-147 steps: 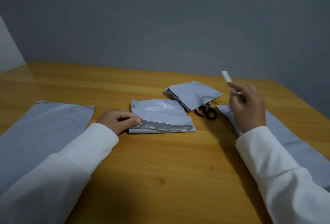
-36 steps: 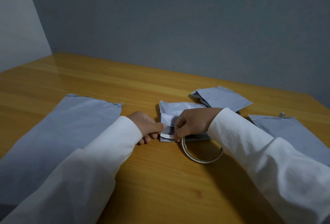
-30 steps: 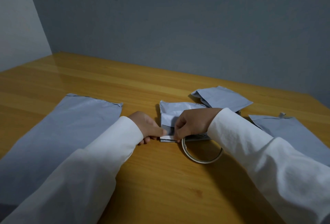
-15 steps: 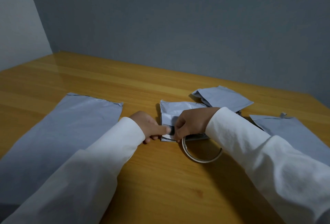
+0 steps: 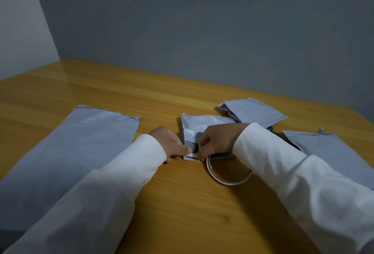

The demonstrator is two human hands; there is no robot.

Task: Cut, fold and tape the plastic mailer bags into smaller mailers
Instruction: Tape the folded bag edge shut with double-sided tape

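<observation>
**Both hands pinch tape at the folded mailer's edge**

From the head camera, the left hand [image 5: 171,145] rests on the table [image 5: 182,213] with its fingers curled and its thumb pressed forward onto a short white strip of tape [image 5: 191,154] at the near left corner of the small folded mailer [image 5: 202,126]. The right hand [image 5: 219,140] meets it from the other side, fingers bent and fingertips pinching the same strip, so the two hands nearly touch. Both sleeves are white.

No brand, label or writing can be read on anything.

The small folded mailer is pale grey plastic, creased, lying flat at the middle of the table with a darker folded band along its near edge. A tape roll [image 5: 228,172] lies just in front of it, under the right wrist. A large flat mailer [image 5: 77,152] lies to the left, another folded piece [image 5: 255,112] sits behind, and a further grey mailer [image 5: 334,152] lies to the right.
</observation>
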